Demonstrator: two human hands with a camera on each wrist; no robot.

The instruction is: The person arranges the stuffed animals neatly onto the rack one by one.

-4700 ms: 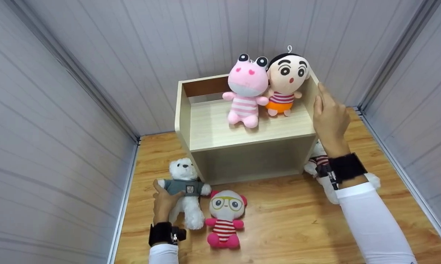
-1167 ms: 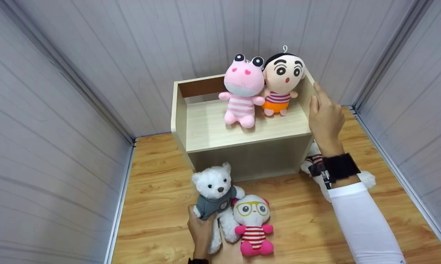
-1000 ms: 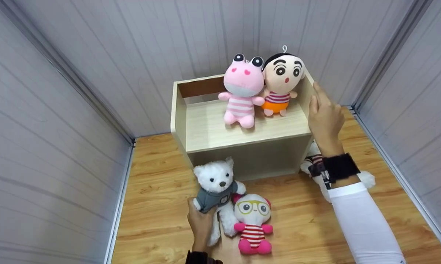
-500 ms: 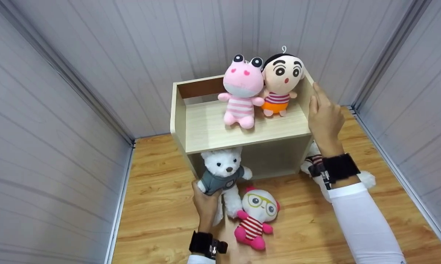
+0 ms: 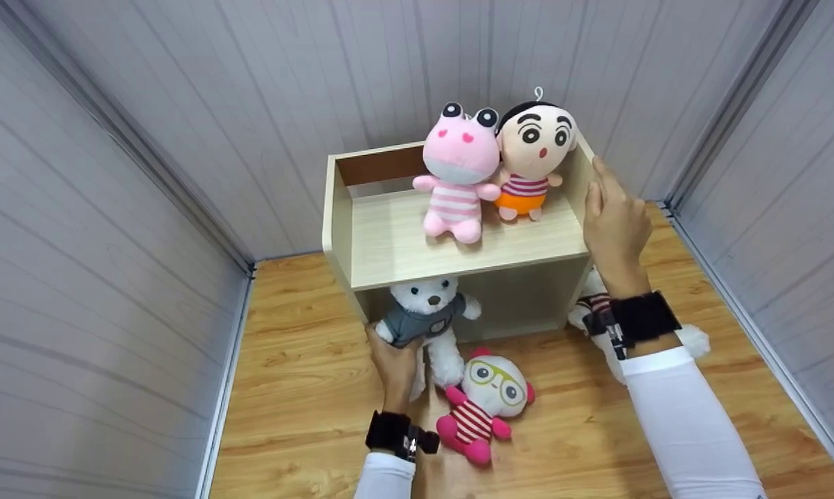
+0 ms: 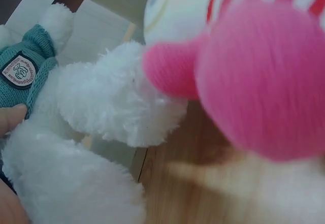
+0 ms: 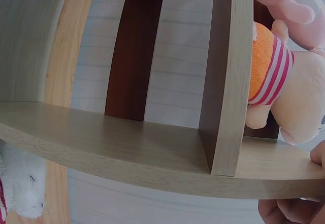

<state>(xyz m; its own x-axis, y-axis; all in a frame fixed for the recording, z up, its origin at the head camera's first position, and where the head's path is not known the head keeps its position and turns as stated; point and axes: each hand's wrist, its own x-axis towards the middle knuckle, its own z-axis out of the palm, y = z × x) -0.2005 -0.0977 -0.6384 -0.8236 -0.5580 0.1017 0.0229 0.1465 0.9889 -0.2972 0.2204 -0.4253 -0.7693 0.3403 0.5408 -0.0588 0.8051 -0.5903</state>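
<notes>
My left hand grips a white bear in a grey-teal sweater by its body and holds it upright at the mouth of the lower compartment of a pale wooden shelf unit. In the left wrist view my fingertip presses the bear's sweater. My right hand holds the unit's right side panel, thumb inside and fingers outside. A pink frog plush and a boy doll sit on the upper shelf.
A white doll with glasses and a red striped shirt lies tilted on the wooden floor beside my left wrist; its pink foot fills the left wrist view. Another white plush lies behind my right wrist. Grey panelled walls close in on three sides.
My left hand has carried the white bear from the floor at the left forward to the shelf's lower opening. The glasses doll was nudged and now lies tilted. My right hand has stayed put.
</notes>
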